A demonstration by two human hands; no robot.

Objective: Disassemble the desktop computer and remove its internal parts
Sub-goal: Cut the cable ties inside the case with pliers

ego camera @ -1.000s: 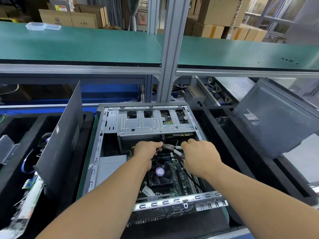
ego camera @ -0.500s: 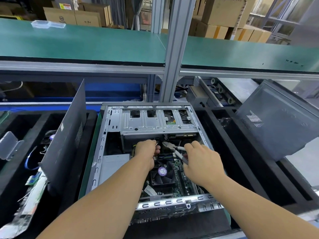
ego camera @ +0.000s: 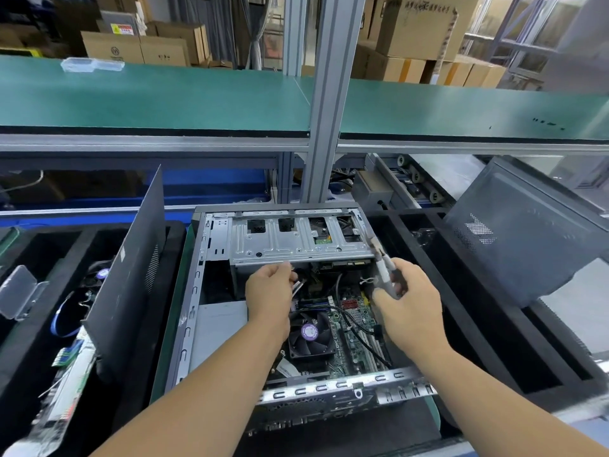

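The opened computer case (ego camera: 197,291) lies flat in front of me, its drive cage (ego camera: 296,242) on the far side and the CPU fan (ego camera: 309,338) nearer me on the motherboard (ego camera: 356,328).

My left hand (ego camera: 268,291) is just below the near edge of the drive cage, fingers curled and pinching a small cable connector (ego camera: 297,285) that hangs there. My right hand (ego camera: 407,301) is to the right of it, above the motherboard, wrapped around the white-handled cutters (ego camera: 384,272). The tool's long axis runs up and slightly left from my fist, so its tip points at the right end of the drive cage; the tip is blurred and I cannot tell if the blades are apart.

The black cables (ego camera: 359,328) run from under the cage down across the board, between my two hands. My left hand is the nearer one to the plugs under the cage, so I judge it should work them free while the right brings the cutters back in from the right.
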